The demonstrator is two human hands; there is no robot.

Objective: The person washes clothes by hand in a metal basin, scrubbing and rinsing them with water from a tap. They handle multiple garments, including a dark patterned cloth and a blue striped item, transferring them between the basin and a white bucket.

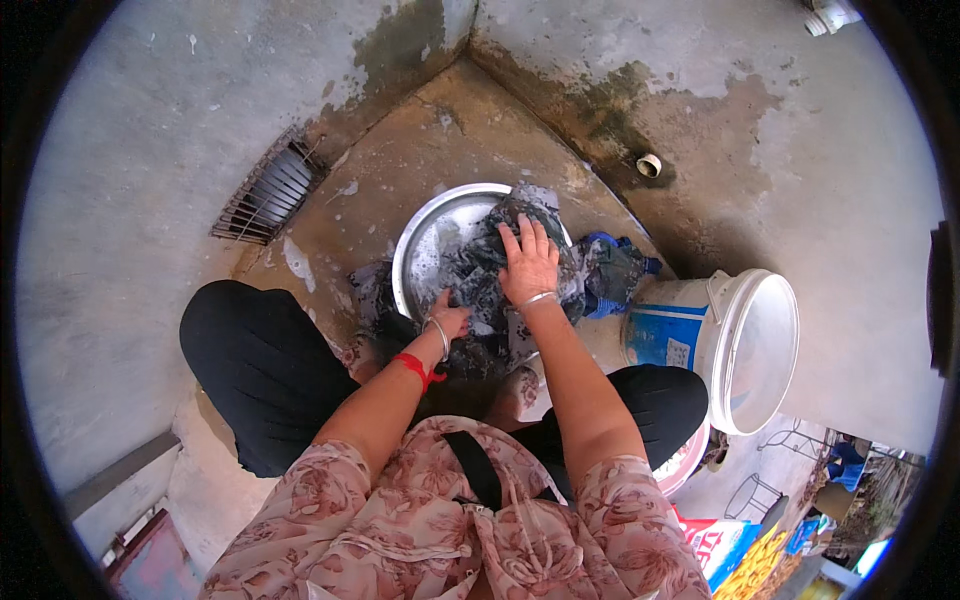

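Note:
A round metal basin (403,259) stands on the wet floor between my feet, with suds inside it. Dark, soapy cloth (480,270) fills its right side and hangs over the near and right rims. My right hand (529,262) lies on this cloth, palm down with the fingers spread. My left hand (450,319) is at the near rim, thumb side toward the basin; its curled fingers touch the cloth, and whether they grip it is hidden. More wet cloth with blue parts (611,274) lies to the right of the basin.
A white and blue plastic bucket (671,330) lies tilted at the right, its mouth facing away from the basin. Two concrete walls meet beyond the basin. The left wall has a metal grate (268,187), the right one a short pipe end (649,166). A pink tub (694,465) stands behind my right knee.

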